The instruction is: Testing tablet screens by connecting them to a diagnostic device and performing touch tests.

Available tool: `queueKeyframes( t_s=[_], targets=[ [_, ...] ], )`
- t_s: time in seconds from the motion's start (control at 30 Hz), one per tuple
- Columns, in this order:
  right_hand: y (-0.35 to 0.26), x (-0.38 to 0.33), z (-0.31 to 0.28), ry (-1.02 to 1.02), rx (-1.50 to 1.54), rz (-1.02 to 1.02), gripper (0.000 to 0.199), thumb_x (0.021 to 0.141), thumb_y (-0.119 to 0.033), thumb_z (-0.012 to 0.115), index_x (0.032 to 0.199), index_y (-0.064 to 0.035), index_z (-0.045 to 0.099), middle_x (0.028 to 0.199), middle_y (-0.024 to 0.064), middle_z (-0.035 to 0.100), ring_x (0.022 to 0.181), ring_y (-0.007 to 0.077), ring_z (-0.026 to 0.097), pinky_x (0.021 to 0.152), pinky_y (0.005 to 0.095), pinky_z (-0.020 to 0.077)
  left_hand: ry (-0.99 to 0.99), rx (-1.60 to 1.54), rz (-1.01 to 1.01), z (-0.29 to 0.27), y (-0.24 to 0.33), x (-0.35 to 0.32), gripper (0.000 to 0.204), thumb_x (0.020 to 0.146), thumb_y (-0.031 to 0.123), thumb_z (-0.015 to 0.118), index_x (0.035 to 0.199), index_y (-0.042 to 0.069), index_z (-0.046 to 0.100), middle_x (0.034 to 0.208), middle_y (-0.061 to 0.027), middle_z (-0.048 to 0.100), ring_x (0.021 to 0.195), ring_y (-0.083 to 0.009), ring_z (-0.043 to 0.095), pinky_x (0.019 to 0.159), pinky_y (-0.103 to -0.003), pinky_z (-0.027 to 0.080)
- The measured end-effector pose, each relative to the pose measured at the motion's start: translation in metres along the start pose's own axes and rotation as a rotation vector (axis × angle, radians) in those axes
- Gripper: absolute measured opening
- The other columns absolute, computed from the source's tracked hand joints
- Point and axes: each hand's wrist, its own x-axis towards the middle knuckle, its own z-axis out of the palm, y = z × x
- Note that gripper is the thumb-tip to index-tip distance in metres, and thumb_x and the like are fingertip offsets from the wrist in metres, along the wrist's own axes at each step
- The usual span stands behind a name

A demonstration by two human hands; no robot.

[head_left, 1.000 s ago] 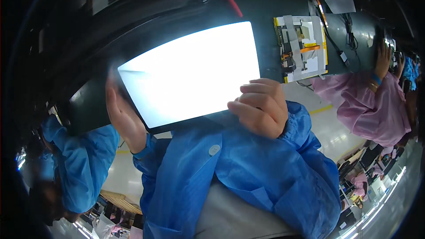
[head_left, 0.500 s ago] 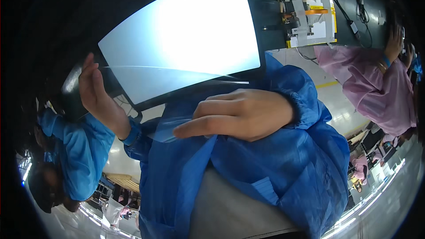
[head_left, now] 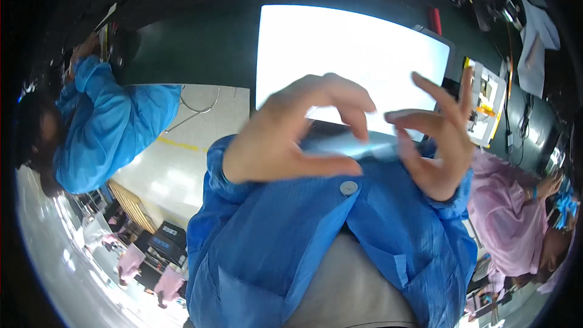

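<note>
Clear plastic film [head_left: 355, 144] is pinched between the left hand [head_left: 291, 136] and the right hand [head_left: 434, 140], stretched just in front of the glowing white panel [head_left: 352, 61] on the dark tabletop [head_left: 194, 48]. Fingers of both hands are curled, thumb and fingertips nipping the film's edges, presumably so the sheet is kept taut and off the panel. Exact contact points are blurred.

A thin, clear film sheet [head_left: 349, 144] stretches between the two hands, nearly edge-on and blurred, showing as a pale bluish, glossy band just above the blue sleeves. Its right end sits at the fingertips of the right hand [head_left: 434, 146]; its left part lies under the curled fingers of the left hand [head_left: 291, 136]. Behind it glows a bright white rectangular panel [head_left: 352, 54], tilted on the dark bench.
</note>
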Motion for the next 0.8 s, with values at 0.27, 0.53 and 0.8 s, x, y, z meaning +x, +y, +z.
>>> queueKeyframes(
  t_s=[0.27, 0.53, 0.8],
  targets=[
    [0.048, -0.015, -0.02, 0.132, -0.647, 0.373, 0.025, 0.069, 0.007, 0.045, 0.08, -0.0079, 0.061, 0.095, 0.0097, 0.067, 0.116, 0.0309, 0.054, 0.111, 0.0545, 0.0127, 0.716, 0.616, -0.198, -0.046, -0.067, -0.009, 0.037, 0.095, 0.029, 0.04, 0.119, 0.012, 0.061, 0.124, -0.0118, 0.055, 0.115, -0.0283, 0.049, 0.099, -0.036, 0.036],
    [0.055, -0.018, -0.023, 0.197, 0.095, 0.548, 0.004, 0.08, -0.005, 0.052, 0.082, -0.0014, 0.054, 0.09, 0.0078, 0.063, 0.101, 0.0168, 0.057, 0.093, 0.0294, 0.037, 0.783, 0.135, -0.079, -0.032, -0.072, -0.002, 0.046, 0.094, 0.03, 0.03, 0.115, 0.005, 0.062, 0.12, -0.01, 0.059, 0.117, -0.0249, 0.05, 0.105, -0.03, 0.028],
    [0.056, -0.02, -0.017, 0.205, 0.15, 0.595, 0.007, 0.082, -0.006, 0.053, 0.086, -0.0007, 0.053, 0.11, 0.0153, 0.063, 0.098, 0.0172, 0.055, 0.092, 0.0296, 0.0381, 0.907, -0.088, -0.1, -0.023, -0.057, -0.001, 0.053, 0.094, 0.035, 0.034, 0.124, -0.005, 0.052, 0.116, -0.0165, 0.059, 0.105, -0.0218, 0.056, 0.097, -0.029, 0.037]
  ],
)
